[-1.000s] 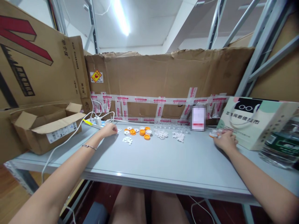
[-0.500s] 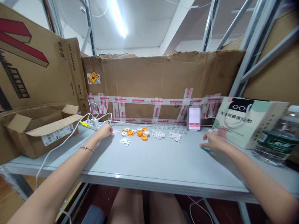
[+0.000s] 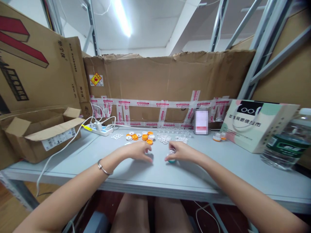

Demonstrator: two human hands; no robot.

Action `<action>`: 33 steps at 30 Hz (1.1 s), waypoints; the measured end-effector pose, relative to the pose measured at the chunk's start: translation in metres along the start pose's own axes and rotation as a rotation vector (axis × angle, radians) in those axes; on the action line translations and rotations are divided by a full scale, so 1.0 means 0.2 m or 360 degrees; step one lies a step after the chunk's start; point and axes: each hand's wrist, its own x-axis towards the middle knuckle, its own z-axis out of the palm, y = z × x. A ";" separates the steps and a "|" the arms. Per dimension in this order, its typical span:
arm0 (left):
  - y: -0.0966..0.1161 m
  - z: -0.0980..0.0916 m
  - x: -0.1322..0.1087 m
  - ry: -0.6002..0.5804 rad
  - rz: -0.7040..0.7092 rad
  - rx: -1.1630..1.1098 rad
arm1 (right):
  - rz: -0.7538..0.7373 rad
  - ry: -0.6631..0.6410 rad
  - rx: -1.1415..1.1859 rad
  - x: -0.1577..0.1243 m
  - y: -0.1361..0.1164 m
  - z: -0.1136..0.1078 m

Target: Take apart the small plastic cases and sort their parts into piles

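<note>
My right hand [image 3: 181, 151] grips a small clear round container with a teal base [image 3: 172, 158] over the front middle of the table. Left of it, my left hand [image 3: 139, 150] hovers with thumb and curled fingers apart; nothing shows between them. Just behind the left hand lie orange and white round caps [image 3: 144, 137], and the hand mostly hides some small white discs [image 3: 127, 143]. Small clear rings [image 3: 117, 136] lie farther left. Behind my right hand are two piles of small whitish pieces, one [image 3: 164, 139] and another [image 3: 181, 139] partly covered by the hand.
Clear round parts [image 3: 175, 132] stand in rows at the back, beside a phone [image 3: 201, 122]. Toward the right are small orange-based containers [image 3: 219, 137], a paper bag [image 3: 252, 126] and a water bottle [image 3: 284, 145]. An open carton [image 3: 39, 139] and a power strip [image 3: 103, 130] occupy the left.
My left hand has come from the clear rings rightward and nearer, its fingers opening. My right hand has moved left from beside the bag, carrying the teal-based container to the middle.
</note>
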 end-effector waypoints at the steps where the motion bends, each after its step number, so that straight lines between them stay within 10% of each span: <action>1: 0.03 0.02 0.02 -0.0077 0.0006 -0.0050 | -0.0010 0.0010 -0.0001 0.03 -0.01 0.01; 17: -0.03 0.27 0.24 0.0494 0.0046 -0.0496 | 0.0076 0.0313 0.0671 0.17 -0.03 0.21; 33: -0.03 0.21 0.20 0.0162 0.0051 -0.0898 | -0.0408 -0.0054 0.0445 0.05 -0.03 0.10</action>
